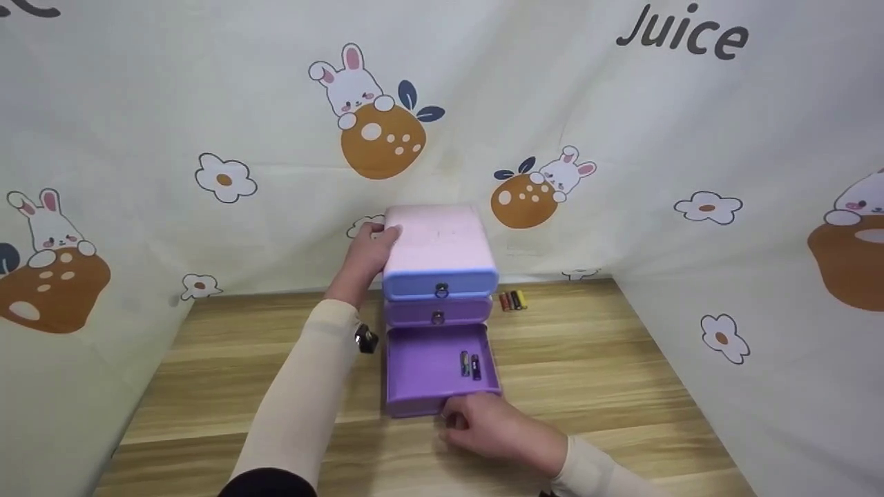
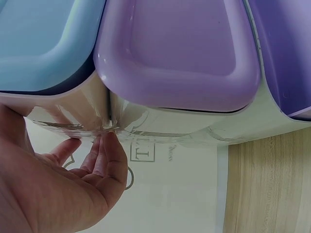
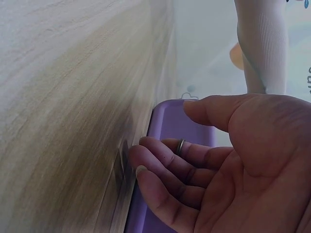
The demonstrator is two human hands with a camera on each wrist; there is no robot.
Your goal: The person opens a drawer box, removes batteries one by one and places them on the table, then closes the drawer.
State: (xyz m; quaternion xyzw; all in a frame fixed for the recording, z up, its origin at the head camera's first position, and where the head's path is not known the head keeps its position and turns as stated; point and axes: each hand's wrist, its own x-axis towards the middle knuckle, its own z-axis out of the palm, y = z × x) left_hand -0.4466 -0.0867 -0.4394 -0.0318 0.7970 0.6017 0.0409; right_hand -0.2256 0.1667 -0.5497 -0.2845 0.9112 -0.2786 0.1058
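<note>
A small drawer cabinet (image 1: 439, 238) with a pink top stands against the back wall. Its blue top drawer (image 1: 407, 284) and purple middle drawer (image 1: 407, 314) are closed. Pulled far out, the bottom purple drawer (image 1: 421, 366) holds two batteries (image 1: 465, 364) near its right side. My left hand (image 1: 369, 252) rests its fingertips on the cabinet's left side, also visible in the left wrist view. At the bottom drawer's front, my right hand (image 1: 490, 424) has its fingers curled, one of them through the metal ring pull (image 3: 181, 147).
Several more batteries (image 1: 513, 300) lie side by side on the wooden table (image 1: 587, 359), right of the cabinet. Printed cloth walls (image 1: 276, 228) with rabbits and flowers enclose the table at the back and both sides.
</note>
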